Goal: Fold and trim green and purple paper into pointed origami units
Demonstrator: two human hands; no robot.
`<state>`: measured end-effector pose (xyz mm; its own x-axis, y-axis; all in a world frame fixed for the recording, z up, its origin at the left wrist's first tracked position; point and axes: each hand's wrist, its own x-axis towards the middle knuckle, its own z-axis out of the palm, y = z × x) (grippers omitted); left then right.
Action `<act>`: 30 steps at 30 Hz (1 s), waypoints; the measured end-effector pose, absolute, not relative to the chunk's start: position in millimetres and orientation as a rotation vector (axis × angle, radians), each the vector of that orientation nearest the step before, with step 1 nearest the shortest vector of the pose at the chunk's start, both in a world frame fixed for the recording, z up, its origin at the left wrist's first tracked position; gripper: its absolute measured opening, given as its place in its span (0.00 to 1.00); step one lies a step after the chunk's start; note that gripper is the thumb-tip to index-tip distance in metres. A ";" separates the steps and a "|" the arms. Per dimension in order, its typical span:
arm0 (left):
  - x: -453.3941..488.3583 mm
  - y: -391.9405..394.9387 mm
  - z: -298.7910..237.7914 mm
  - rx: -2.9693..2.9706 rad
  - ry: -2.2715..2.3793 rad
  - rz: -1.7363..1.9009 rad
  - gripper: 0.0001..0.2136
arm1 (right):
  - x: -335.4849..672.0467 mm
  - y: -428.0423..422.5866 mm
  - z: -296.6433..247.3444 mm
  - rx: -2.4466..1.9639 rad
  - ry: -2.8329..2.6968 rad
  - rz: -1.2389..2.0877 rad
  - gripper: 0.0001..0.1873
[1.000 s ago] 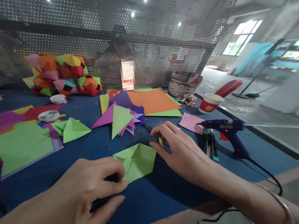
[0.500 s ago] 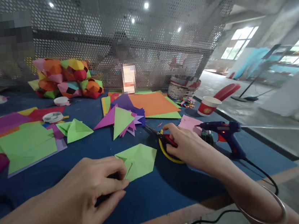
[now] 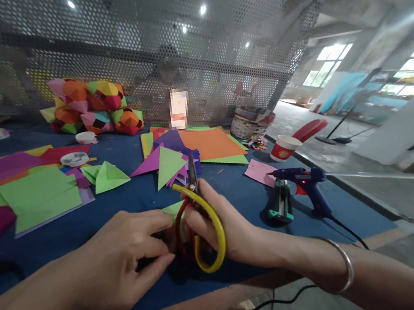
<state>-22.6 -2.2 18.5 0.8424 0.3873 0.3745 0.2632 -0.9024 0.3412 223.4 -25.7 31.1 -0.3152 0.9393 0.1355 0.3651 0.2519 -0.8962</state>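
The scissors stood raised before the folded green paper on the table, blades pointing away from you, your right hand closed firmly around their handles. Your left hand curved at the paper's left side, thumb apart from forefinger, though whether it pinched the sheet could not be told. Half a second earlier, those scissors lay right of the paper, under your reaching right hand.

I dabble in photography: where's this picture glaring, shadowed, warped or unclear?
Head view: windows glare white and lean, likely lens distortion; head view: the table darkens under the right hand; head view: blocky pixels hide a patch beyond the orange paper.
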 end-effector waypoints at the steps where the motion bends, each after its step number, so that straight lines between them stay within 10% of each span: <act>1: -22.4 -2.2 18.4 2.744 0.489 0.656 0.18 | 218.7 -25.1 32.1 -1.216 -1.836 1.029 0.16; 23: -21.7 -3.6 20.4 2.727 0.500 0.645 0.19 | 274.6 -18.6 54.9 -1.447 -2.096 0.852 0.14; 30: -18.6 4.3 3.9 2.766 0.384 0.856 0.11 | 280.6 -0.5 83.8 -2.201 -2.284 -0.014 0.09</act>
<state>-18.6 4.3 3.9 0.7960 0.3102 0.5198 0.1817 -0.9415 0.2837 280.6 -0.5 83.8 -0.0367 0.9992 -0.0162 0.9989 0.0371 0.0277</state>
